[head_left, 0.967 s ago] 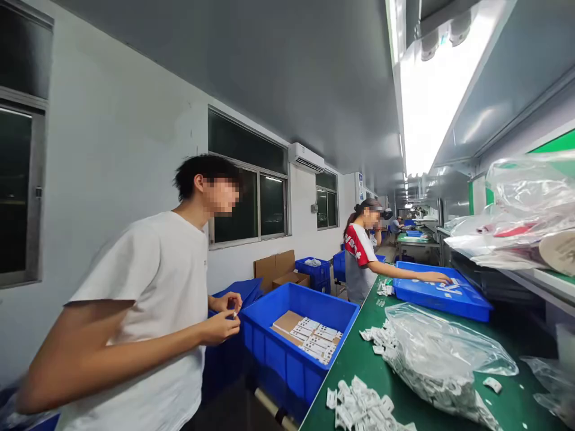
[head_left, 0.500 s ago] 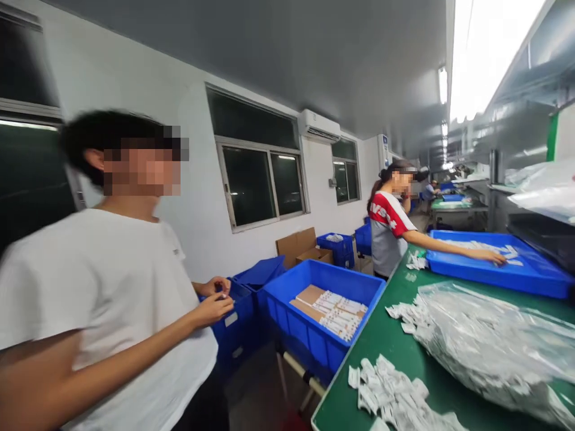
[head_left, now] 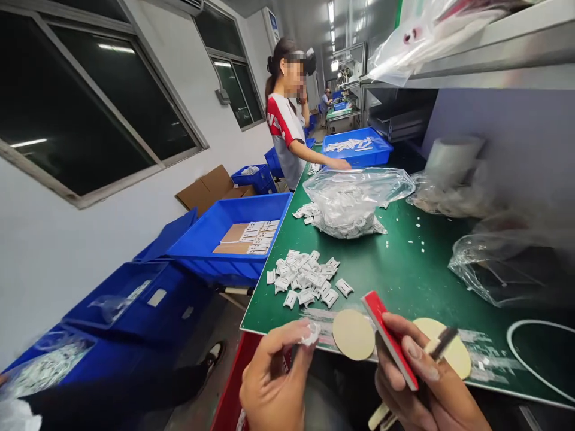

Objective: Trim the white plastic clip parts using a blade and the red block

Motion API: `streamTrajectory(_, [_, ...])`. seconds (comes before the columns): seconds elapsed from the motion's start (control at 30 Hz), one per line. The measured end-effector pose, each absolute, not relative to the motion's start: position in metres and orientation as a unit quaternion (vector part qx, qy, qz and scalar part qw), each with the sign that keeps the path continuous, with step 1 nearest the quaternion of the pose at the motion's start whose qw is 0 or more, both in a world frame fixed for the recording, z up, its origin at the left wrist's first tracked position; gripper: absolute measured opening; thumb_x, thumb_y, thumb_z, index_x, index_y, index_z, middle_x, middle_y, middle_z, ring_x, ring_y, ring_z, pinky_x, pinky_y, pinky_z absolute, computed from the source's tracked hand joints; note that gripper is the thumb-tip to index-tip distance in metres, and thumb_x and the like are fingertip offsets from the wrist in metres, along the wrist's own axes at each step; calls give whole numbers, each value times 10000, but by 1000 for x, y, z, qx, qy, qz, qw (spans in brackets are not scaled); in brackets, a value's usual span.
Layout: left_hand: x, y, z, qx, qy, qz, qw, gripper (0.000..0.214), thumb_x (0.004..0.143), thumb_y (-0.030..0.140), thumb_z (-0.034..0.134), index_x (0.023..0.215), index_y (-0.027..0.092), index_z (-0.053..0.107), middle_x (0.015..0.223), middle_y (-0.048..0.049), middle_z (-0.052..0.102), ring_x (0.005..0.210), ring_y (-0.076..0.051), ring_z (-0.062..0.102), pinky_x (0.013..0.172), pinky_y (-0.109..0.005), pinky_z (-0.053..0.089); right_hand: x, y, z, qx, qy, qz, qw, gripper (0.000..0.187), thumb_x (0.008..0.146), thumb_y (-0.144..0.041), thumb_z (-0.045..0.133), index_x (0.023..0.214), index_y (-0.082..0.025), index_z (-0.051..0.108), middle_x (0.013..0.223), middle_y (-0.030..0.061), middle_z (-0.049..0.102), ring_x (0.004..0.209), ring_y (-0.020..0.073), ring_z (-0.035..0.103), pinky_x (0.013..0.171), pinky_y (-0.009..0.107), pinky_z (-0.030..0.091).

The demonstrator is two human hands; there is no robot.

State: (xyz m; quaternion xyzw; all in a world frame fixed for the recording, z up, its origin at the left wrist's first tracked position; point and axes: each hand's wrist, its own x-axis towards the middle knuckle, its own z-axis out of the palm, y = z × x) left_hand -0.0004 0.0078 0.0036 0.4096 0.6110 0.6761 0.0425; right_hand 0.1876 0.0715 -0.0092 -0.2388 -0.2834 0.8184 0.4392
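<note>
While red block (head_left: 396, 353) tilts, pieces (head_left: 305, 272), bag (head_left: 353, 206) beyond

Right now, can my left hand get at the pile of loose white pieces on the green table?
Probably yes: the pile lies just past your left hand, with nothing seen standing between them, though that hand pinches a small white piece.

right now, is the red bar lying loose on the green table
No, the right hand is gripping the red bar.
</note>
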Motion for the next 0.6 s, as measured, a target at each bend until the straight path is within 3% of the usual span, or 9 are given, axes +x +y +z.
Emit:
streamTrajectory(0.03, [1, 10, 5, 412, 611, 675, 40, 118, 869, 322, 923, 879, 229, 851, 888, -50, 883, 798, -214, 867, 803, -255, 710, 186, 71, -4, -216, -270, 837, 423, 303, 913, -569, 846, 1132, -365, 891, 660, -1, 710, 391, -23, 196, 436, 144, 255])
streamTrajectory(0.1, [6, 12, 8, 401, 610, 682, 50, 123, 865, 333, 931, 863, 237, 855, 891, -44, 888, 790, -212, 871, 780, -233, 706, 182, 71, 7, -195, -274, 857, 391, 323, 877, -609, 872, 1097, -373, 900, 619, -6, 696, 387, -14, 247, 452, 147, 290])
streamTrajectory(0.2, [15, 11, 8, 388, 590, 707, 36, 143, 848, 342, 949, 825, 248, 844, 876, -25, 887, 804, -227, 875, 768, -260, 719, 173, 81, 20, -238, -394, 802, 381, 416, 761, -637, 943, 1046, -334, 927, 591, 27, 722, 438, 109, 555, 470, 223, 466])
streamTrajectory(0.27, [17, 11, 7, 406, 577, 708, 0, 145, 851, 306, 946, 795, 245, 827, 841, -11, 881, 798, -241, 876, 762, -296, 731, 167, 97, 27, -328, -494, 693, 410, 435, 774, -648, 919, 1022, -290, 937, 593, 42, 749, 532, 202, 687, 529, 296, 575])
streamTrajectory(0.33, [17, 12, 7, 435, 570, 696, -44, 162, 845, 273, 945, 768, 235, 808, 822, -5, 878, 747, -236, 870, 707, -280, 727, 163, 113, 33, -349, -505, 664, 428, 487, 816, -683, 864, 1069, -272, 933, 726, 78, 829, 755, 295, 795, 681, 377, 659])
streamTrajectory(0.43, [14, 14, 9, 467, 556, 683, -76, 157, 823, 226, 952, 777, 227, 801, 833, 4, 881, 702, -229, 862, 670, -269, 721, 163, 126, 36, -338, -559, 637, 410, 504, 782, -686, 882, 1057, -267, 936, 878, 111, 881, 936, 366, 829, 788, 428, 688])
streamTrajectory(0.6, [18, 15, 11, 428, 538, 722, -79, 217, 820, 279, 967, 759, 225, 765, 791, 12, 867, 705, -239, 861, 679, -311, 732, 167, 124, 42, -307, -600, 629, 388, 449, 734, -632, 936, 982, -257, 936, 865, 107, 880, 908, 362, 825, 780, 453, 689])
